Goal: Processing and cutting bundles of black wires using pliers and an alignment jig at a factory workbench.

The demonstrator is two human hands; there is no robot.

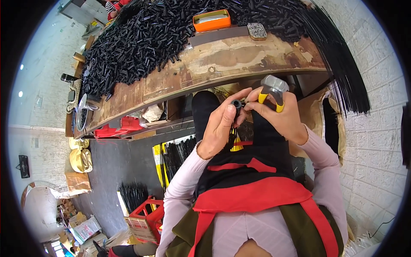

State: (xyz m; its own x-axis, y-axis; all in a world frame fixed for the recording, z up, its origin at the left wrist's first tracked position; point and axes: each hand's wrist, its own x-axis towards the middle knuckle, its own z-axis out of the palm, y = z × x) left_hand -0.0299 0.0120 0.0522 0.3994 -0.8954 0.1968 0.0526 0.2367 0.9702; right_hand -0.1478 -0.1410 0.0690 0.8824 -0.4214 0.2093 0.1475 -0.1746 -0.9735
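Note:
In front of my lap my left hand (218, 126) grips a short black tubular piece (236, 104) between thumb and fingers, its round end facing up. Dark thin strands hang below that palm; whether they join the piece I cannot tell. My right hand (278, 113) meets it, thumb and forefinger pinched at the piece's side on something small and dark. In the same right hand sits a hammer (275, 83), its grey metal head up and its yellow-and-dark handle running down behind the fingers.
Across the wooden bench (205, 64) spreads a heap of short black tubes (141, 43). An orange tin (212, 20) and a small box of metal bits (257, 31) stand there. Long black rods (342, 64) overhang its right end. A red crate (147, 218) is on the floor, lower left.

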